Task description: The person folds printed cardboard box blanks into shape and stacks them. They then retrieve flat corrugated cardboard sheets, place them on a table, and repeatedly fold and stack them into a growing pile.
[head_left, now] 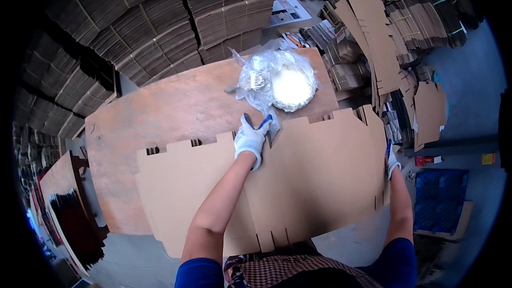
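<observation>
A stack of flat brown cardboard box blanks (pixel 320 165), with slots and notched edges, lies across the near part of the table and overhangs it toward me. My left hand (pixel 249 141), in a white glove with blue fingertips, rests over the far edge near the middle, thumb and finger spread apart. At the right edge of the stack, my right hand (pixel 393 161), gloved the same way, grips the side; the blanks hide part of its fingers. Just beyond my left hand sit a roll of clear tape (pixel 293 88) and crumpled clear plastic film (pixel 253 77).
The worn wooden table (pixel 160 101) extends beyond the blanks. Tied cardboard stacks (pixel 154 26) wall in the far left side. More cardboard bundles (pixel 416 16) stand at the far right. A blue pallet (pixel 440 200) lies on the floor at right, and a second table (pixel 64 181) is at left.
</observation>
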A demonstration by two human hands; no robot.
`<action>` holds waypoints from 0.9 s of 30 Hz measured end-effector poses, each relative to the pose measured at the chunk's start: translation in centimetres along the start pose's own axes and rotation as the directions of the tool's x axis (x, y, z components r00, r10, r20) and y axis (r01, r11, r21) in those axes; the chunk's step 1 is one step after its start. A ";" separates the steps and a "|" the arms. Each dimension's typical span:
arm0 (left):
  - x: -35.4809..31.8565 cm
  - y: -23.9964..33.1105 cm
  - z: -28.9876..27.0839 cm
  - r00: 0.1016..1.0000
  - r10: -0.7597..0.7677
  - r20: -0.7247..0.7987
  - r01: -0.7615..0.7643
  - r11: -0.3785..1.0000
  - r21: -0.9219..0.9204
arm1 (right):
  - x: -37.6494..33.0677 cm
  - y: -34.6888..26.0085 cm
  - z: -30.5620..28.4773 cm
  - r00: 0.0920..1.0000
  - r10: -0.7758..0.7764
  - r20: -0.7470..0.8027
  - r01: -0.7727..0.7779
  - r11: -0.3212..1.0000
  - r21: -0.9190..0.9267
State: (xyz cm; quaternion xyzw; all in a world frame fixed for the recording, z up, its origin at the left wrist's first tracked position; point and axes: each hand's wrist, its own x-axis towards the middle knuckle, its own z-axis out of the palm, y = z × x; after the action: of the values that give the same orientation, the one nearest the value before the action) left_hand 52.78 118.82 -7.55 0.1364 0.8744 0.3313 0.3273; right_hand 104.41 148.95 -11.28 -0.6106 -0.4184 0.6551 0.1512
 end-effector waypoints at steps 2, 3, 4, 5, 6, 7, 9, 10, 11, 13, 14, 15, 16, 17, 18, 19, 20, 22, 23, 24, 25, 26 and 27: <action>-0.2 -0.5 0.8 0.989 0.065 -0.134 -0.074 0.995 -0.069 | 2.4 0.3 -0.3 0.999 -0.030 -0.015 0.030 0.999 -0.023; 0.1 -0.7 1.4 0.966 0.108 -0.236 -0.126 0.990 -0.061 | 3.8 0.8 -0.3 0.999 -0.046 -0.018 0.045 0.998 -0.032; 0.1 -0.9 1.9 0.959 0.080 -0.271 -0.118 0.985 -0.127 | 4.7 1.5 -0.4 0.998 -0.056 -0.021 0.055 0.998 -0.042; 0.5 -1.0 1.8 0.857 0.306 -0.416 -0.326 0.945 0.023 | 5.7 2.4 -0.3 0.998 -0.063 -0.016 0.063 0.997 -0.045; 0.4 -0.6 0.9 0.692 0.517 -0.503 -0.486 0.850 0.204 | 6.3 3.9 -0.3 0.998 -0.062 -0.006 0.062 0.996 -0.059; 0.7 0.4 0.5 0.735 0.505 -0.453 -0.544 0.837 0.051 | 7.0 4.6 -0.7 0.998 -0.066 0.010 0.066 0.996 -0.064; -1.3 2.8 -1.5 0.774 0.521 -0.358 -0.595 0.793 -0.132 | 7.6 6.9 -1.2 0.995 -0.023 0.095 0.020 0.999 0.029; -2.2 1.8 -3.4 0.745 0.588 -0.316 -0.611 0.791 0.033 | 7.1 9.3 2.1 0.981 0.042 0.187 -0.077 0.980 0.182; -2.7 2.9 -3.8 0.614 0.681 -0.399 -0.688 0.709 0.152 | 9.4 7.6 -2.6 0.987 -0.041 0.153 0.008 0.978 0.209; -4.4 1.8 -5.1 0.457 0.717 -0.526 -0.687 0.660 0.304 | 12.3 3.0 -9.2 0.973 -0.215 0.084 0.217 0.976 -0.025; -5.6 -1.8 -7.4 0.474 0.693 -0.543 -0.607 0.704 0.369 | 11.6 4.7 -7.6 0.974 -0.225 0.013 0.225 0.967 -0.117; -7.9 -6.8 -10.7 0.506 0.637 -0.581 -0.401 0.771 0.495 | 9.5 7.3 -3.2 0.998 -0.055 0.021 0.055 0.998 -0.021; -9.4 -11.4 -13.9 0.511 0.494 -0.703 -0.213 0.866 0.453 | 8.4 7.5 -1.5 0.999 0.003 0.050 -0.004 1.000 0.018; -10.8 -16.4 -16.7 0.503 0.293 -0.813 -0.071 0.951 0.299 | 7.5 7.0 -0.3 0.996 0.047 0.070 -0.051 0.997 0.050; -11.6 -22.6 -19.5 0.463 0.080 -0.883 0.029 0.994 0.105 | 7.5 5.9 -0.5 0.991 0.045 0.127 -0.049 0.998 0.032; -12.3 -26.0 -20.6 0.505 -0.126 -0.854 0.236 0.972 -0.005 | 7.4 4.3 -2.0 0.986 0.042 0.160 -0.042 0.999 -0.002; -13.4 -29.3 -21.3 0.505 -0.332 -0.796 0.450 0.889 -0.085 | 6.7 3.0 -3.3 0.980 0.056 0.192 -0.049 0.998 -0.041; -15.8 -35.7 -25.6 0.612 -0.659 -0.438 0.436 0.743 -0.508 | 4.1 3.1 -0.1 0.978 0.041 0.202 -0.041 0.999 -0.003; -16.0 -39.3 -29.7 0.641 -0.599 -0.480 0.477 0.801 -0.362 | 4.7 4.5 0.8 0.977 0.015 0.211 -0.029 0.998 0.062; -16.2 -40.9 -33.3 0.673 -0.533 -0.514 0.509 0.837 -0.201 | 5.0 6.0 1.3 0.976 -0.009 0.216 -0.020 0.991 0.133; -15.4 -41.5 -29.3 0.693 -0.557 -0.457 0.551 0.819 -0.162 | 4.3 4.6 -0.1 0.978 0.026 0.205 -0.053 0.990 0.127; -14.1 -39.8 -24.7 0.719 -0.581 -0.381 0.584 0.803 -0.121 | 3.3 2.6 -2.1 0.982 0.059 0.177 -0.080 0.990 0.116; -13.6 -37.7 -23.1 0.657 -0.627 -0.419 0.618 0.766 -0.176 | 2.7 2.0 -1.6 0.982 -0.031 0.189 0.030 1.000 0.008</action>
State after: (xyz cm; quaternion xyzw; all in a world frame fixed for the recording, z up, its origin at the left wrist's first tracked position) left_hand 46.79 73.30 -13.14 -0.2551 0.9160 0.2292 0.2081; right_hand 105.99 150.23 -14.37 -0.5389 -0.4386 0.7088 0.1222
